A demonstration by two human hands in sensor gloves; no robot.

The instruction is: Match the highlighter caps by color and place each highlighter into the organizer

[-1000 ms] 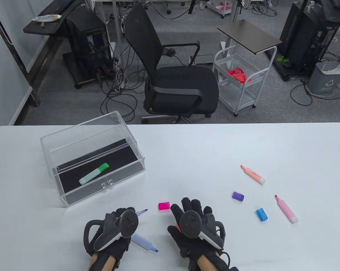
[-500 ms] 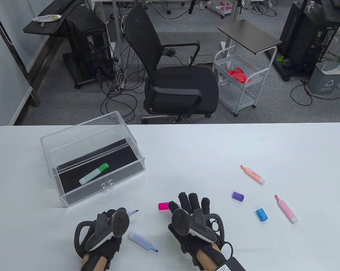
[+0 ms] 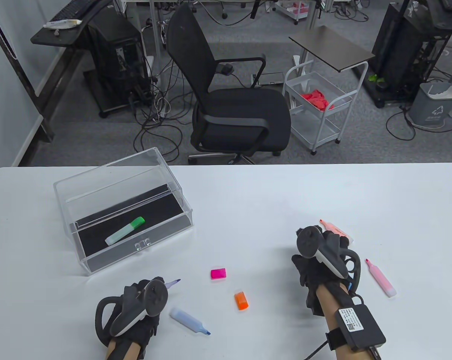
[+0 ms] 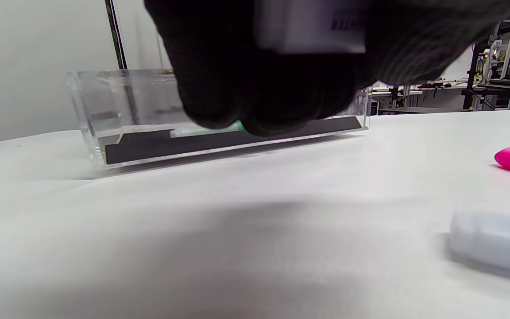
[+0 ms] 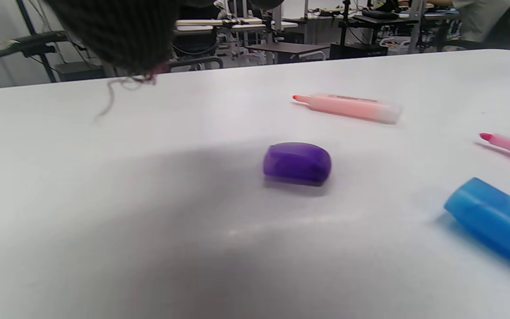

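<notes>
My left hand (image 3: 137, 305) rests near the front edge and grips a purple highlighter (image 3: 172, 283), its uncapped tip pointing right. In the left wrist view its pale body (image 4: 310, 26) sits between my fingers (image 4: 259, 93). My right hand (image 3: 318, 251) hovers over the purple cap (image 5: 297, 163), holding nothing; it hides that cap and the blue cap (image 5: 494, 221) in the table view. An orange cap (image 3: 241, 300) and a pink cap (image 3: 218, 273) lie between the hands. The clear organizer (image 3: 79, 262) at the left holds a capped green highlighter (image 3: 124, 230).
An uncapped blue highlighter (image 3: 190, 321) lies just right of my left hand. An uncapped orange highlighter (image 3: 333, 227) lies beyond my right hand, and a pink one (image 3: 380, 277) to its right. Past the table's far edge stands an office chair (image 3: 233, 112).
My right hand left the orange cap and moved right and away from me to above the purple cap, uncovering the orange cap. My left hand drifted slightly left with the purple highlighter.
</notes>
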